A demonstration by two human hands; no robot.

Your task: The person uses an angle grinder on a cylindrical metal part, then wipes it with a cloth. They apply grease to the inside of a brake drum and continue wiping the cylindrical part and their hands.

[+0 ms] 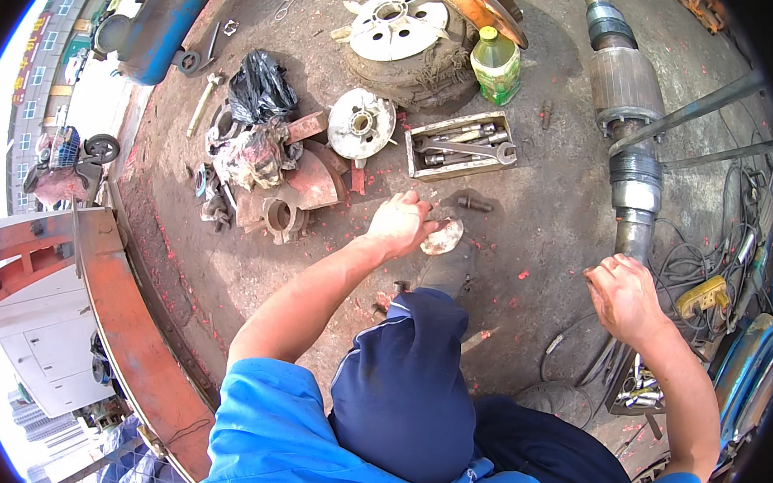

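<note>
My left hand (pixel 399 225) reaches forward at the centre with fingers curled, just beside a whitish flat round piece (pixel 442 237); what its fingertips hold, if anything, is unclear. A small dark cylindrical part (pixel 474 204) lies just beyond. My right hand (pixel 625 300) is at the lower end of a long stepped metal shaft (pixel 624 86), its fingers curled and their contents hidden; I cannot tell whether it touches the shaft. A wooden box (pixel 463 170) of wrenches and tools sits ahead, near a green-yellow plastic jug (pixel 495 74).
White fan wheels (pixel 351 131), rusty castings (pixel 314 188) and a black bag (pixel 261 88) lie ahead-left. An orange beam (pixel 134 325) runs along my left. Cables (pixel 691 245), a yellow power strip (pixel 701 298) and a socket box (pixel 635 394) are at my right. A blue tank (pixel 162 37) lies back left.
</note>
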